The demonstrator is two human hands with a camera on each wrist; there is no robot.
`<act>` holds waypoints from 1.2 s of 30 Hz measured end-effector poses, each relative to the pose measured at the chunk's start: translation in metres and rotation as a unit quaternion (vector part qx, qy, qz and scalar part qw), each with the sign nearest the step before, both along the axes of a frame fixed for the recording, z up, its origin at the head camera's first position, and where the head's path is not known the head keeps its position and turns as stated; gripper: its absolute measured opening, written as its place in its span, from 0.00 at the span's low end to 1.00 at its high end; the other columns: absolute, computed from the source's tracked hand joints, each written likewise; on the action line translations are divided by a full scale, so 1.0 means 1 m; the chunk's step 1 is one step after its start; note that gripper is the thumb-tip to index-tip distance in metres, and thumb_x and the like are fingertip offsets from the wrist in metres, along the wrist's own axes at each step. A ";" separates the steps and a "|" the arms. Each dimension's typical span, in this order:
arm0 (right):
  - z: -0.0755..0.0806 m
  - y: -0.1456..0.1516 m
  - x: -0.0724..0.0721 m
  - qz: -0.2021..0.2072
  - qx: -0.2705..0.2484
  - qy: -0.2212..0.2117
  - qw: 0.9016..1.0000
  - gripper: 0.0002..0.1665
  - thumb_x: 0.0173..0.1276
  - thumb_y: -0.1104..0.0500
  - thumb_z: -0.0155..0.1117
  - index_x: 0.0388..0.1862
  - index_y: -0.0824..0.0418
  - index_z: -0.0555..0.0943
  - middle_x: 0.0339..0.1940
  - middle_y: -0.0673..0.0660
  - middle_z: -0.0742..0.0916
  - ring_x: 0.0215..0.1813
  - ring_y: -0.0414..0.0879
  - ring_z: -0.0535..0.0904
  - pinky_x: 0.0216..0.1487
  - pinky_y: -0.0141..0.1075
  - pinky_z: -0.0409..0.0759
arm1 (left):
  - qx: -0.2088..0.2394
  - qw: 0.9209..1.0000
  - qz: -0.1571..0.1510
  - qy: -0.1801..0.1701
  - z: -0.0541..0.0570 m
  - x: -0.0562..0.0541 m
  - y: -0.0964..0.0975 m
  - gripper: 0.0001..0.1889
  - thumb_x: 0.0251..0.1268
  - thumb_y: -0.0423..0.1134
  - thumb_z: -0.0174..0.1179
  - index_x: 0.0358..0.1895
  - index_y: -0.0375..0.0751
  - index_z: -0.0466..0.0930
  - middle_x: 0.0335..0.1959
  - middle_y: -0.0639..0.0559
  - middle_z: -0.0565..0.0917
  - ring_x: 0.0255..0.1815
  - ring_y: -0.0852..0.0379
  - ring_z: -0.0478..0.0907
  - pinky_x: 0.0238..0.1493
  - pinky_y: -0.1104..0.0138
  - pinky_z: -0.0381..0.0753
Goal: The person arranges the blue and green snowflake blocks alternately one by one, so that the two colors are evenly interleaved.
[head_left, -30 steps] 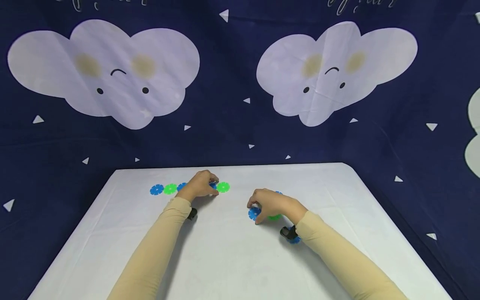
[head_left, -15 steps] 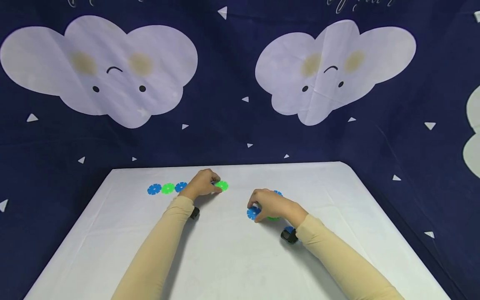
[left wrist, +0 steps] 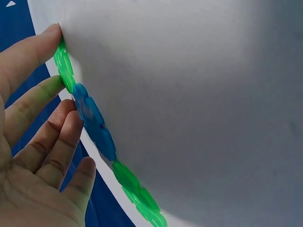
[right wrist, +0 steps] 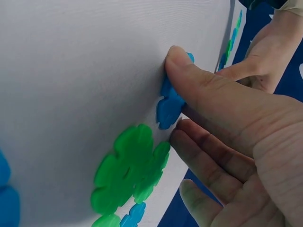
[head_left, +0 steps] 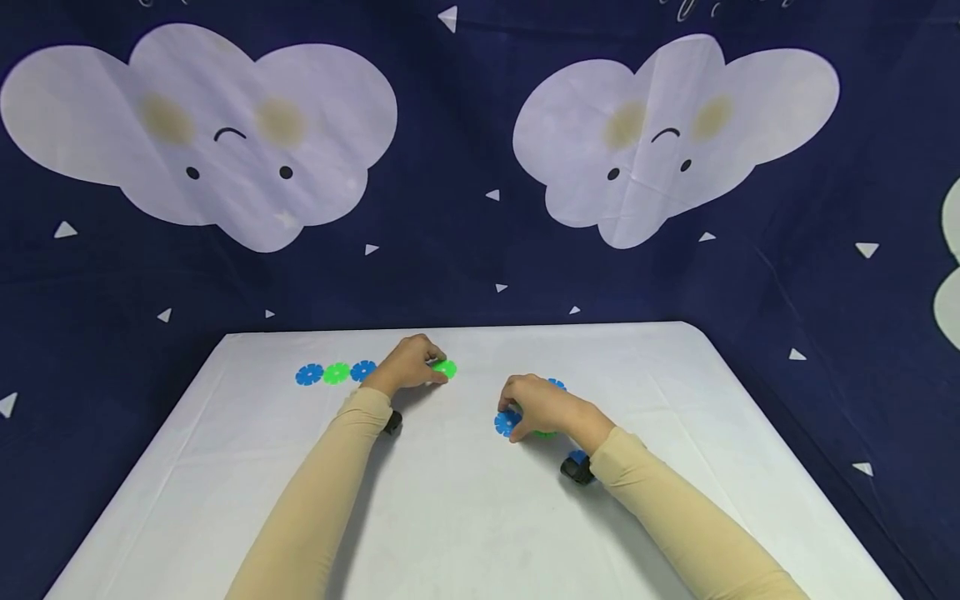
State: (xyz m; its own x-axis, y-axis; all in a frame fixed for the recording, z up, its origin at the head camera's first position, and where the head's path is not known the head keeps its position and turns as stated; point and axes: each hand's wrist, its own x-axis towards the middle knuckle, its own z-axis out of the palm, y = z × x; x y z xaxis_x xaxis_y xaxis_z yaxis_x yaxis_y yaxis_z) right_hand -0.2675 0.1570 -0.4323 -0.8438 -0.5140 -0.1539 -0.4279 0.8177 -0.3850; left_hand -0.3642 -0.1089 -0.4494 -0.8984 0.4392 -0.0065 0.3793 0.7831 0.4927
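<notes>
Toy snowflake discs with notched rims lie on the white table. My left hand (head_left: 408, 364) pinches the green disc (head_left: 447, 368) at the right end of a row, thumb on one edge and a finger on the other. Beside that disc, in the left wrist view, come a blue disc (left wrist: 94, 120) and another green disc (left wrist: 137, 194), edge to edge. My right hand (head_left: 546, 402) holds a blue disc (head_left: 507, 424) between thumb and fingers. Under that hand a green disc (right wrist: 125, 172) lies close by, partly hidden in the head view.
The row's left part shows a blue disc (head_left: 309, 374), a green disc (head_left: 337, 373) and a blue disc (head_left: 363, 371). Behind my right hand peeks a blue disc (head_left: 557, 383); another blue disc (head_left: 577, 457) is partly covered by the wrist camera (head_left: 577, 472). A dark cloud-patterned cloth (head_left: 450, 275) hangs behind.
My left hand has shifted slightly right along the row, from around the blue disc to the green end disc. My right hand stays on its blue disc, nearly still.
</notes>
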 end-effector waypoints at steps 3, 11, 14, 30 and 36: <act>0.000 0.000 0.000 0.000 0.000 0.002 1.000 0.23 0.56 0.58 0.89 0.50 0.58 0.89 0.52 0.52 0.88 0.56 0.49 0.82 0.64 0.45 0.83 | -0.005 1.000 -0.001 0.000 0.002 0.001 0.001 0.23 0.62 0.41 0.80 0.58 0.34 0.89 0.58 0.42 0.89 0.61 0.45 0.84 0.67 0.52 0.84; -0.001 0.000 0.002 -0.002 -0.007 -0.003 1.000 0.22 0.56 0.58 0.89 0.49 0.57 0.88 0.50 0.52 0.87 0.54 0.48 0.81 0.65 0.46 0.83 | -0.005 1.000 0.014 -0.012 0.003 0.002 0.003 0.23 0.60 0.39 0.81 0.58 0.34 0.90 0.58 0.42 0.90 0.62 0.44 0.84 0.69 0.51 0.83; -0.003 0.002 0.002 -0.005 -0.015 -0.003 1.000 0.24 0.56 0.59 0.89 0.49 0.57 0.87 0.51 0.52 0.88 0.57 0.49 0.82 0.67 0.46 0.83 | -0.008 1.000 0.021 -0.015 0.004 0.001 0.006 0.22 0.58 0.37 0.82 0.56 0.34 0.91 0.57 0.43 0.91 0.62 0.43 0.85 0.69 0.51 0.83; -0.005 0.004 0.001 0.050 -0.019 0.013 0.998 0.25 0.60 0.61 0.86 0.53 0.55 0.83 0.48 0.52 0.88 0.50 0.45 0.83 0.58 0.42 0.85 | -0.057 0.996 0.061 -0.018 0.015 0.001 0.019 0.23 0.54 0.36 0.83 0.55 0.36 0.92 0.58 0.43 0.92 0.63 0.41 0.85 0.70 0.50 0.83; -0.004 0.007 0.001 0.058 -0.021 0.006 0.998 0.27 0.61 0.62 0.85 0.57 0.55 0.84 0.54 0.56 0.89 0.57 0.50 0.85 0.64 0.46 0.86 | -0.055 0.996 0.072 -0.025 0.013 -0.001 0.019 0.23 0.55 0.37 0.83 0.56 0.37 0.92 0.60 0.43 0.91 0.66 0.41 0.84 0.72 0.50 0.82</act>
State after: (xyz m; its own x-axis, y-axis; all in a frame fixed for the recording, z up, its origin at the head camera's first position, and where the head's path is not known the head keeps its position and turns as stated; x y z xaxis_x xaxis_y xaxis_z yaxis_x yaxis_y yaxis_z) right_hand -0.2661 0.1636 -0.4363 -0.7802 -0.6136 -0.1215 -0.5227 0.7462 -0.4123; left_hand -0.3648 -0.0897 -0.4363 -0.9496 0.2994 -0.0929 0.2361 0.8780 0.4163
